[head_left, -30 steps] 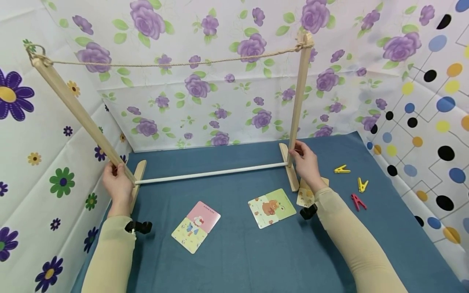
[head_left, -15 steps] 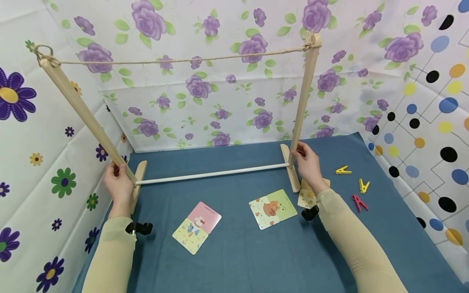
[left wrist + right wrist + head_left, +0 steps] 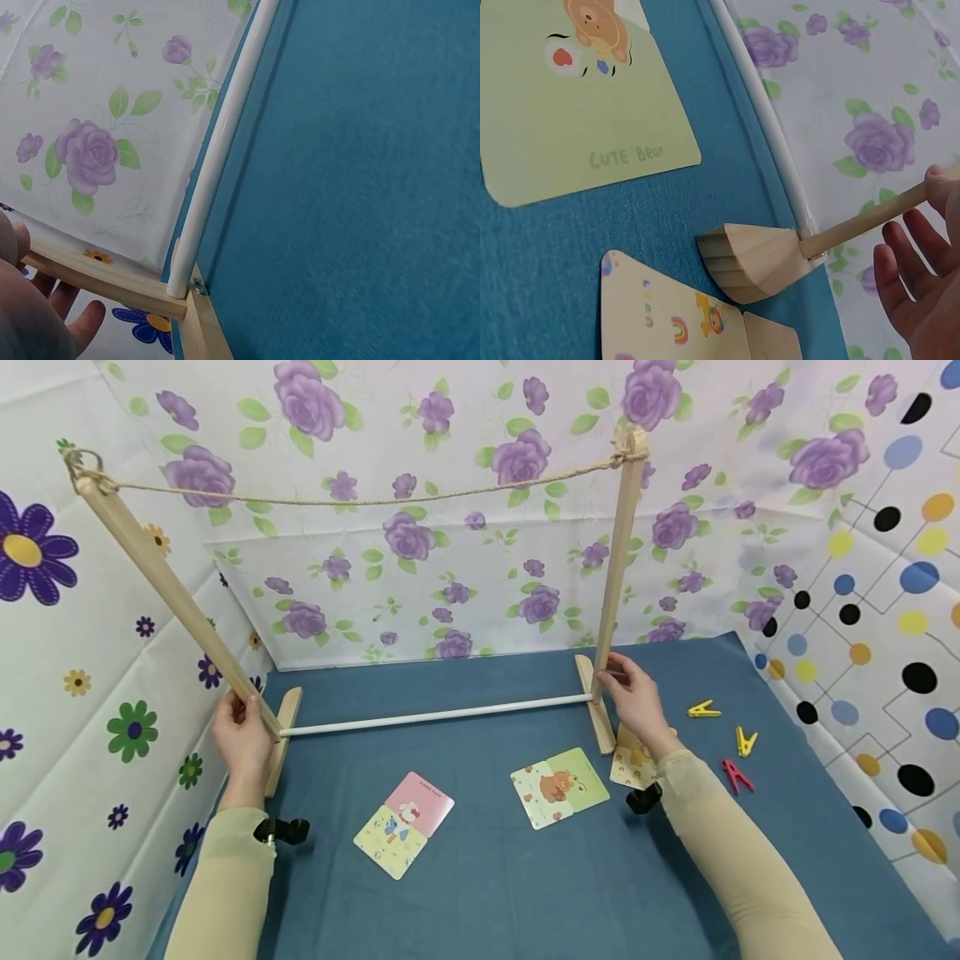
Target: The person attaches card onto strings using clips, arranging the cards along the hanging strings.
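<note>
A wooden frame stands on the cloth, with a left post [image 3: 165,589], a right post [image 3: 618,552], a white rod [image 3: 435,717] between the feet and a twine line [image 3: 360,502] tied across the tops. The left post leans outward and the right one tilts slightly. My left hand [image 3: 243,739] grips the left post low down, just above its foot [image 3: 288,706]. On the other side my right hand [image 3: 633,697] pinches the right post near its base, thumb against the wood and lower fingers off it in the right wrist view. The twine sags a little.
A pink-and-yellow card [image 3: 405,825], a bear card [image 3: 558,787] and a third card [image 3: 630,768], partly behind the right forearm, lie on the blue cloth [image 3: 465,893]. Two yellow clothespins [image 3: 703,709] and a red clothespin [image 3: 737,776] lie at the right. Patterned sheets surround the back and sides.
Half a second ago the right post's top moved right and the twine drew nearly straight; now that top is back left and the twine sags more. Both hands keep their places on the posts.
</note>
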Available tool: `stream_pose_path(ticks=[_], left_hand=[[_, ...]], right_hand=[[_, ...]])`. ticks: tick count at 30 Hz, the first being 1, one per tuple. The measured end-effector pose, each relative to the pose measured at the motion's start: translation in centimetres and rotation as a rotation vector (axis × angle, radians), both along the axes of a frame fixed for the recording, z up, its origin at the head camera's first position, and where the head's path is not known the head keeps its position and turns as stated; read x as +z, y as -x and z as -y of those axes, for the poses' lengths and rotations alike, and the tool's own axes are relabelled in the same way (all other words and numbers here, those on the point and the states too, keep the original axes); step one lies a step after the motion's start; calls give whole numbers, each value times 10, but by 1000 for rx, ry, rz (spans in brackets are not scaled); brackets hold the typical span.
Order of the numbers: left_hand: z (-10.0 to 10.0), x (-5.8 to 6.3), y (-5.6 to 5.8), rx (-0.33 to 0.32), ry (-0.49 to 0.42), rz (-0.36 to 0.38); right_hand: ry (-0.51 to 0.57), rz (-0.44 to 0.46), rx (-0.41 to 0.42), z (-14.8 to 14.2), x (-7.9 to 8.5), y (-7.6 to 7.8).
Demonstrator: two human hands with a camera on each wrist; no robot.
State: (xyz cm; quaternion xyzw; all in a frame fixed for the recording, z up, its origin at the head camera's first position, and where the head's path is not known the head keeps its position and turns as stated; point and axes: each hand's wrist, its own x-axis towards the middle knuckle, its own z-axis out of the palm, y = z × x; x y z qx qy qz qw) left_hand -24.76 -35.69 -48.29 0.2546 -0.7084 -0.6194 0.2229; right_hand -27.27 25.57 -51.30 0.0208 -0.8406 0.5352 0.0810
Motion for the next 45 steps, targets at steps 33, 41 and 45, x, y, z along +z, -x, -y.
stream_pose_path(ticks=[33, 41, 45], left_hand=[[-8, -16, -39, -11, 170, 62], [-15, -14, -48, -8, 203, 93], [-18, -16, -53, -34, 237, 82]], right_hand=[[-79, -9, -24, -28, -7, -28], [-109, 10, -39, -38, -4, -36], [-115, 24, -42, -44, -4, -41]])
